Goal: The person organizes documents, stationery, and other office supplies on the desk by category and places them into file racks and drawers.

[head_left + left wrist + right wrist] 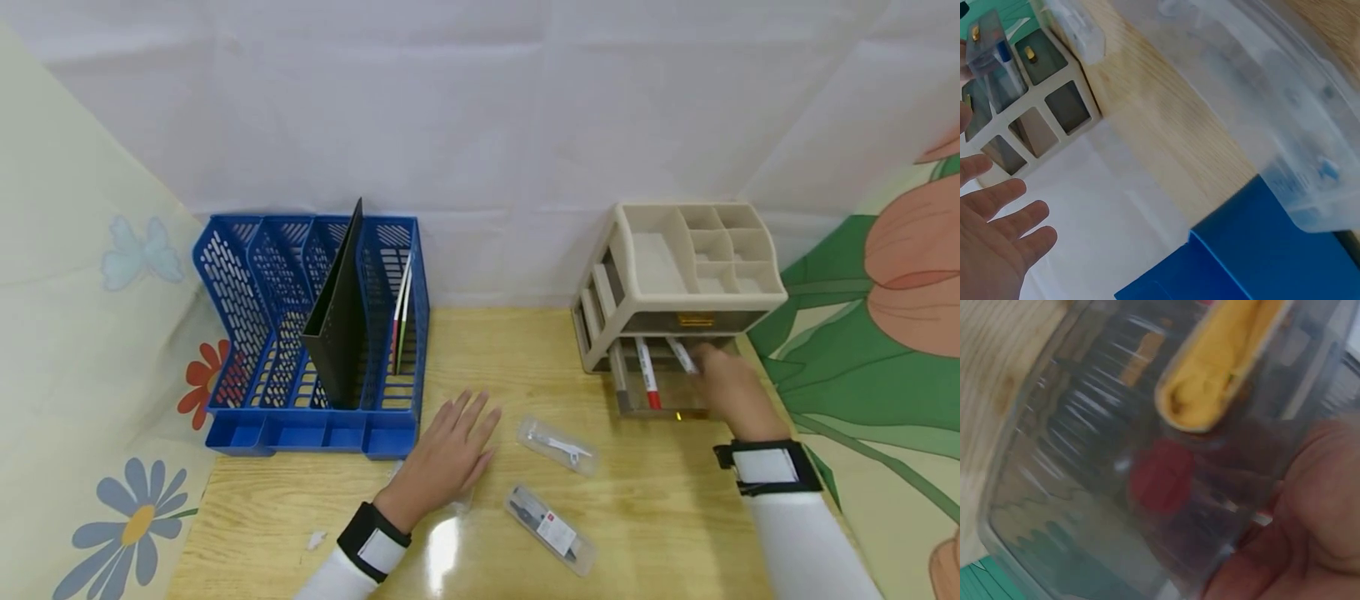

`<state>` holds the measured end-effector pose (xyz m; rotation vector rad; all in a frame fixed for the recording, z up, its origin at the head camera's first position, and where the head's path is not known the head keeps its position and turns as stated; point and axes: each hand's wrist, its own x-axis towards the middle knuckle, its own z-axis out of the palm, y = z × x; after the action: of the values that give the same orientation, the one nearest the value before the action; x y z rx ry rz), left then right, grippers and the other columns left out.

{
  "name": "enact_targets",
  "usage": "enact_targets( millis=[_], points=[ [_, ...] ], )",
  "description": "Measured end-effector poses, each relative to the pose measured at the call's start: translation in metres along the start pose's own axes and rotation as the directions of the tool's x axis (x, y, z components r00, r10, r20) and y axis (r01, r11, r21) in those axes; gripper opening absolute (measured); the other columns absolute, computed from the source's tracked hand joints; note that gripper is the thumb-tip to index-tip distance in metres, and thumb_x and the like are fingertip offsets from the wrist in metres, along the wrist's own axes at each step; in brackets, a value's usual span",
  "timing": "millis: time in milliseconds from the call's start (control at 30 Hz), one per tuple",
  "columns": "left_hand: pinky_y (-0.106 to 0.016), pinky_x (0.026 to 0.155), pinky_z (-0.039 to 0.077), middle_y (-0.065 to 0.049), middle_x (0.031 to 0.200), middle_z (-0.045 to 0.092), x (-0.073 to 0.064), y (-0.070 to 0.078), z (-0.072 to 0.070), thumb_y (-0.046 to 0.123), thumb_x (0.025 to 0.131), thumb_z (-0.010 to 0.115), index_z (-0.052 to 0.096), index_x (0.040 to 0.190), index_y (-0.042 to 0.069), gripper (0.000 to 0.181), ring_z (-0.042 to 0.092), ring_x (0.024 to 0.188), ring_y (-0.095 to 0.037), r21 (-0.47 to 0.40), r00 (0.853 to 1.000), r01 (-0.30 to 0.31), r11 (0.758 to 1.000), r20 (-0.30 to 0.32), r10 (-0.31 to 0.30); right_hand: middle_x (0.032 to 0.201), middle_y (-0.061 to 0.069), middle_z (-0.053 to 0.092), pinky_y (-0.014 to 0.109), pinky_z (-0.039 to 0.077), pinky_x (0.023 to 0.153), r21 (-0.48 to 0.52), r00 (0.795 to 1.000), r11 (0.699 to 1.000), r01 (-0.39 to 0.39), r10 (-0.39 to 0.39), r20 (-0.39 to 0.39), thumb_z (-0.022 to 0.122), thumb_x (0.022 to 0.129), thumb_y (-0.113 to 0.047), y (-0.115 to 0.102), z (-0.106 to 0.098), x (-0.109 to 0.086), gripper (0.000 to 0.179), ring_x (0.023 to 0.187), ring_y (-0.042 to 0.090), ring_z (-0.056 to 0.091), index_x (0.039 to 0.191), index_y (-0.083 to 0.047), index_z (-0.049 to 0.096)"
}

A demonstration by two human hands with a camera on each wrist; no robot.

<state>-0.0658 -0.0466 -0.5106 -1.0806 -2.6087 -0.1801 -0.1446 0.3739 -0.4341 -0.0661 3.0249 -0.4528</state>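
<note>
My right hand [731, 396] reaches into the pulled-out clear drawer [626, 402] of a beige desktop organizer [633, 250]. Its curled fingers pinch the near end of a white marker [681, 355]. Beside that lies a red-capped white marker [647, 373] in the same drawer. Through the drawer's clear wall, a round red patch [1163, 478] shows near the fingers in the right wrist view. Palm down and fingers spread, my left hand [442, 462] lies low over the table, partly covering a clear plastic case [1272, 112].
A blue file rack [315, 429] stands at left, holding a black folder [341, 333] and thin booklets [402, 321]. Between the hands lie a packaged white compass-like tool [558, 446] and a clear case with a dark tool [551, 531]. A paper scrap [316, 540] lies front left.
</note>
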Motion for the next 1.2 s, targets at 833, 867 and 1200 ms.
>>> enact_targets(
  millis=[833,867,1200],
  points=[
    [-0.053,0.111,0.037,-0.02,0.15,0.042,-0.003,-0.006,0.012,0.033,0.093,0.06,0.039,0.148,0.008,0.064,0.034,0.139,-0.038,-0.049,0.996,0.082,0.995,0.038,-0.08,0.099,0.034,0.057,0.059,0.05,0.06,0.118,0.945,0.991,0.065,-0.023,-0.327,0.055,0.091,-0.005,-0.003,0.018,-0.028,0.031,0.083,0.045,0.058,0.114,0.015,0.054],
    [-0.052,0.111,0.036,-0.019,0.151,0.042,-0.001,-0.006,0.012,0.032,0.093,0.06,0.039,0.148,0.008,0.064,0.033,0.14,-0.037,-0.055,0.996,0.084,0.995,0.035,-0.082,0.099,0.033,0.057,0.059,0.049,0.061,0.126,0.925,0.989,0.081,-0.028,-0.378,0.055,0.09,-0.003,-0.005,0.018,-0.032,0.029,0.083,0.045,0.057,0.113,0.015,0.055],
    [-0.05,0.111,0.037,-0.019,0.151,0.042,0.026,0.005,0.021,0.034,0.095,0.057,0.038,0.148,0.008,0.062,0.038,0.137,-0.037,-0.084,0.997,0.076,0.994,0.018,-0.074,0.093,0.023,0.05,0.017,0.037,0.066,0.289,0.741,0.953,0.091,0.129,-0.659,0.055,0.081,0.011,-0.022,0.029,-0.069,0.021,0.079,0.014,0.044,0.101,0.014,0.058]
  ],
)
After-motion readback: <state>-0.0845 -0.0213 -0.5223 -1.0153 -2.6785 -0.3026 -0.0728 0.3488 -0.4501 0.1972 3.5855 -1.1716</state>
